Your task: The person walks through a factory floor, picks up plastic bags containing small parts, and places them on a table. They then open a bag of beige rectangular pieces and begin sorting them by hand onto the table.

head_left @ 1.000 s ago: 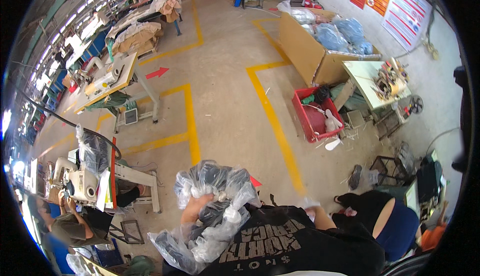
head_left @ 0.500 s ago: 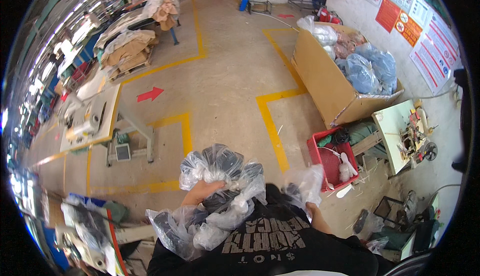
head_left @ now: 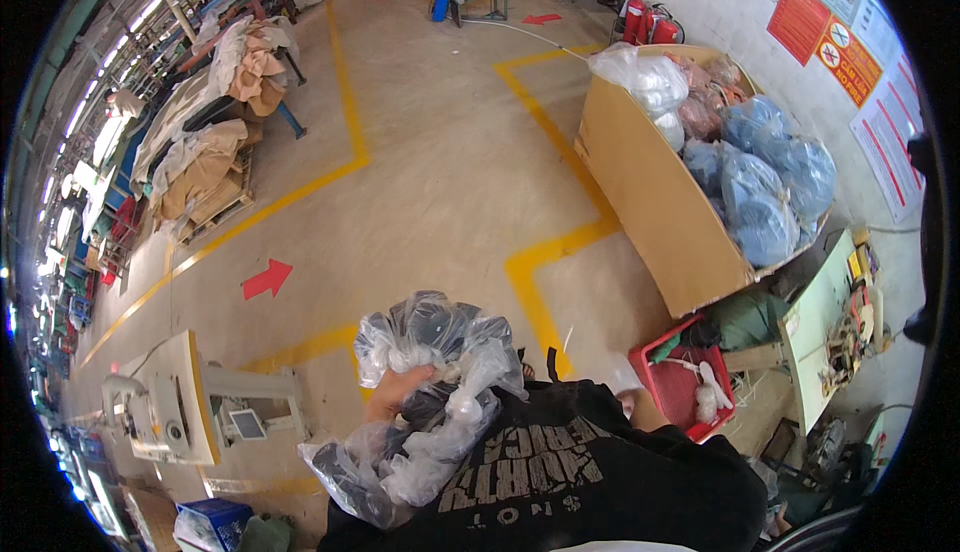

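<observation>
In front of my chest, my left hand is closed round a bunch of clear plastic bags with dark contents. The bunch spreads to both sides of the hand, and its lower part rests against my black shirt. What the dark contents are, I cannot make out through the crinkled plastic. My right hand hangs beside my body at the right, near a red plastic crate. Only a bit of skin shows past the shirt there, and its fingers are hidden.
A large cardboard box full of blue, pink and clear bags stands at the right wall. Beyond the red crate is a worktable with machine parts. A sewing machine table stands at left. Yellow lines and a red arrow mark the floor.
The cardboard box and red crate appear closer, and the view has shifted. The clear bag that my right hand gripped no longer shows. My left hand keeps its hold on the bunch.
</observation>
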A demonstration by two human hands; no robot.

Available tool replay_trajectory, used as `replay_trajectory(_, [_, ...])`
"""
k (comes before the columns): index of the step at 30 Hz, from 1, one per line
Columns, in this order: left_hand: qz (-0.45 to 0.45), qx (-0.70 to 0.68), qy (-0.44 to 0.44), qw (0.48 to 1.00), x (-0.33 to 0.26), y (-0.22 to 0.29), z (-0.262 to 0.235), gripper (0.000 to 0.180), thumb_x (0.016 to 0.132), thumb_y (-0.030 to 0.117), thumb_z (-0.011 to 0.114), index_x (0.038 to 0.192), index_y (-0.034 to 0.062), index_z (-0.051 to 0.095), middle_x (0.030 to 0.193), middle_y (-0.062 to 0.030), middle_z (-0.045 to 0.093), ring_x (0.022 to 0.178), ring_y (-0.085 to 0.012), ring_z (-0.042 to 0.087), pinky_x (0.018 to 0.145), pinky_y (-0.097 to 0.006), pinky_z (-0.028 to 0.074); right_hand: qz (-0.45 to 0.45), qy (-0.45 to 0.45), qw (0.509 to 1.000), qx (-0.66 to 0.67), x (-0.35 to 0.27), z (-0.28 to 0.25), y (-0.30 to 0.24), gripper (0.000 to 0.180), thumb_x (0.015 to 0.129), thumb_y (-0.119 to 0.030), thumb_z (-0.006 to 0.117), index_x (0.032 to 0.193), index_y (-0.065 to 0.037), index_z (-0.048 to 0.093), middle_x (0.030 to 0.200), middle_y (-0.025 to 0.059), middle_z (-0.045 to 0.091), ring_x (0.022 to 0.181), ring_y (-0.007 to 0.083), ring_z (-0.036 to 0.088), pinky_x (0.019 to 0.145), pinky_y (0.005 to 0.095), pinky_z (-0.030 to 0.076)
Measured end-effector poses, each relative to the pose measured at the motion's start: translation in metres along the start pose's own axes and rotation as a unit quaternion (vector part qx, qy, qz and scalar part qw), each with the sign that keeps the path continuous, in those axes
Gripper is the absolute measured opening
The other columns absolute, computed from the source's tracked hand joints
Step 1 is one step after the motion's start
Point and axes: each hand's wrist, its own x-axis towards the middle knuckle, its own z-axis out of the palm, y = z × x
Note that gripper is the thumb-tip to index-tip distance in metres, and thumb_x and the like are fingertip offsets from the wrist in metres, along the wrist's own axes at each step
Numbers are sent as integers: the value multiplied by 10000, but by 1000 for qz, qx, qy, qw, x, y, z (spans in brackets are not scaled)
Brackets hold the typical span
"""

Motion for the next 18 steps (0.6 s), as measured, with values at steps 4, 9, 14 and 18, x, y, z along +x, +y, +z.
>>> replay_trajectory(4, [-15,-44,-5,999,126,77,9,455,855,117,813,1246,-23,626,1129,-120,723,1026,-216,692,920,-384,563,-30,5,1000,-6,85,-73,-176,277,902,-273,637,1032,-33,688,830,95,652,688,246,607,601,400,481])
replay_trajectory(9, [16,13,-43,999,306,199,15,515,832,136,842,1259,-31,607,1127,-117,723,1032,-203,691,931,-363,559,-68,41,997,2,163,-152,-384,254,910,-261,634,1018,-38,690,802,82,655,663,231,606,585,392,478])
replay_trajectory(14, [-4,117,-90,989,481,334,22,461,830,194,840,1217,13,668,1092,-82,728,1004,-184,684,911,-341,544,-72,59,995,23,195,-211,-541,247,918,-249,631,1022,-33,689,813,80,659,678,222,608,598,380,478])
replay_trajectory(18, [-20,180,-114,977,607,389,26,420,861,201,804,1221,23,680,1082,-63,730,990,-185,682,905,-344,542,-44,36,998,40,223,-221,-601,241,925,-240,628,1025,-30,689,822,79,662,691,215,610,608,370,478])
